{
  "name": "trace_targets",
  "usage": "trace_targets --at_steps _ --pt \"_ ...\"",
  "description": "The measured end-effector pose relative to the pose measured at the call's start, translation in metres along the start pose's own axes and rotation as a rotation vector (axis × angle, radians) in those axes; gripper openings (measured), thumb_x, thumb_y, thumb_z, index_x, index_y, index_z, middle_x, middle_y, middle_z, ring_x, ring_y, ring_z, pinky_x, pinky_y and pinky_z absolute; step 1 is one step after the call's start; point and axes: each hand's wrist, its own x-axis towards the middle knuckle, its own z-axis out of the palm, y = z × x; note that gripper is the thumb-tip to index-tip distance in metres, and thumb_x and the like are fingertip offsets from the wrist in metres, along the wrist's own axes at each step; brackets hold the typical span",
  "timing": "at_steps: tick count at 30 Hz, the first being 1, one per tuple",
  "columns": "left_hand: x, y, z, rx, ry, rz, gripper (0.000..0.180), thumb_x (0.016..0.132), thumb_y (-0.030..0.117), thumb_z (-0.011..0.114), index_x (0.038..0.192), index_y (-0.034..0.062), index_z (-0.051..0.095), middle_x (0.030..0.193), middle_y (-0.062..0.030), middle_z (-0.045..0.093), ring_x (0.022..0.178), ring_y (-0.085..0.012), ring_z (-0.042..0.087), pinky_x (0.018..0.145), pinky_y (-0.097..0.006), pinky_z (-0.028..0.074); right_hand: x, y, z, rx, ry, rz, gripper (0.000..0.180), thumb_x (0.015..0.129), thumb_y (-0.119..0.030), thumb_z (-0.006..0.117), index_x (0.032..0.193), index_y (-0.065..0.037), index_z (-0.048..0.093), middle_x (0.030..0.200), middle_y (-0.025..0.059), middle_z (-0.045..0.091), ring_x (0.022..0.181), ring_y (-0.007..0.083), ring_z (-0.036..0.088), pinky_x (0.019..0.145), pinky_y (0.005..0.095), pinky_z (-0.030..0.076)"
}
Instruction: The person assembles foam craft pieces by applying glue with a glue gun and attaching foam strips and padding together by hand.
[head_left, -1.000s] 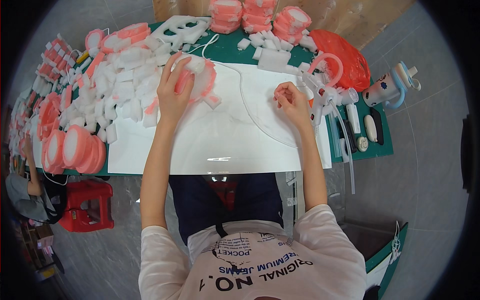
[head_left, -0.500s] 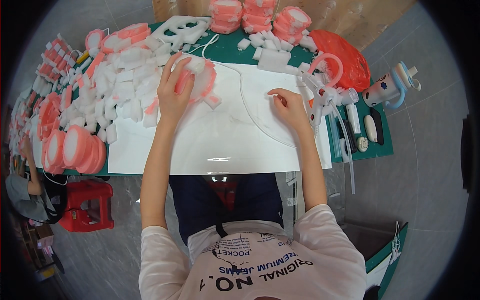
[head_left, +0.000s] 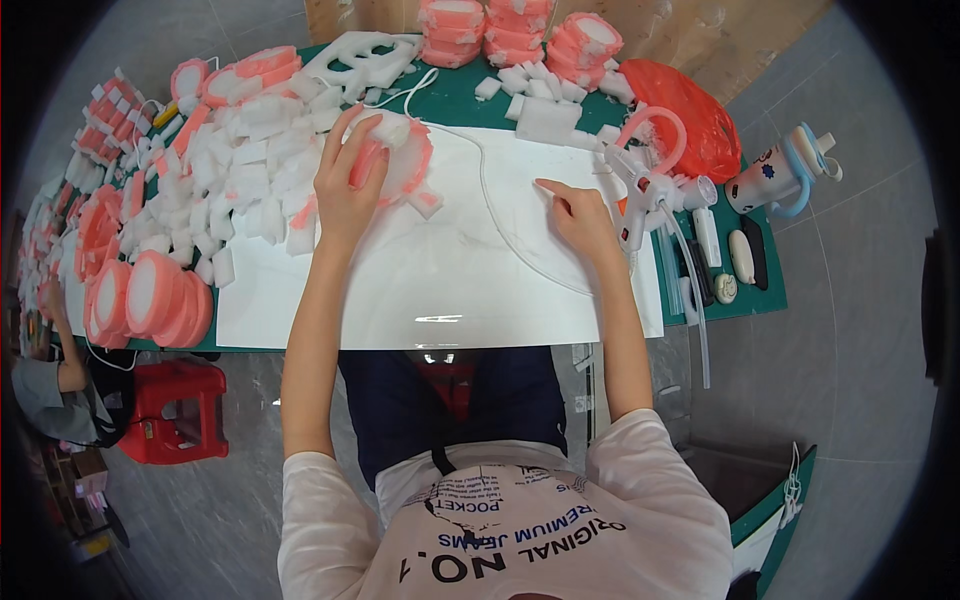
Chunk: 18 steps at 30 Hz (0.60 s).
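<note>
My left hand (head_left: pixel 346 185) curves around the edge of a round pink and white foam piece (head_left: pixel 408 165), thumb and fingers on either side of it. A white foam block (head_left: pixel 390 130) sits by those fingertips, and the palm hides part of the piece. The foam rests on a white board (head_left: pixel 450 260). To the right, my right hand (head_left: pixel 580 218) hovers over the board with the index finger stretched out left and other fingers curled. Nothing shows in it. Nearest to it is a white glue gun (head_left: pixel 640 205), beyond a white cable (head_left: pixel 490 190).
Loose white foam blocks (head_left: pixel 255 150) heap at the left, beside pink round foam pieces (head_left: pixel 160 295). Pink stacks (head_left: pixel 450 35) and a red plastic bag (head_left: pixel 685 120) stand at the back. A tumbler (head_left: pixel 765 180) stands right. A co-worker's arm (head_left: pixel 68 350) shows far left near a red stool (head_left: pixel 180 410).
My right hand has shifted slightly, its index finger now straighter and its other fingers more curled. My left hand and the foam piece have stayed put.
</note>
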Motion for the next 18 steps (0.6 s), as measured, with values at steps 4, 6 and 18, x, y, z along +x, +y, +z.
trace_targets --at_steps 4,6,18 --pt "0.0 0.001 0.0 -0.01 -0.006 -0.004 0.035 0.072 0.001 0.058 0.106 0.0083 0.058 0.123 -0.009 0.048 0.103 -0.0254 0.053 0.082 -0.03 0.044 -0.002 0.002 0.003 -0.089 -0.053 0.017 0.037 0.072 -0.006 0.047 0.106 -0.012 0.061 0.066 0.0207 0.058 0.063 0.0356 0.057 0.06 0.0427 0.044" --pt "0.001 0.001 0.0 -0.008 -0.008 -0.005 0.035 0.072 0.001 0.058 0.106 0.0083 0.058 0.123 -0.009 0.048 0.103 -0.0256 0.053 0.082 -0.03 0.044 -0.002 0.002 0.006 -0.119 -0.071 0.006 0.038 0.073 -0.007 0.047 0.108 -0.012 0.059 0.066 0.0207 0.058 0.063 0.036 0.057 0.06 0.0434 0.044" --pt "0.001 0.0 0.0 -0.001 -0.001 0.011 0.035 0.072 0.0 0.058 0.106 0.0082 0.059 0.123 -0.0085 0.049 0.104 -0.0251 0.053 0.082 -0.029 0.044 -0.003 0.007 0.013 -0.184 -0.087 -0.073 0.041 0.073 -0.008 0.046 0.111 -0.015 0.06 0.064 0.0188 0.057 0.056 0.0316 0.054 0.058 0.0393 0.043"
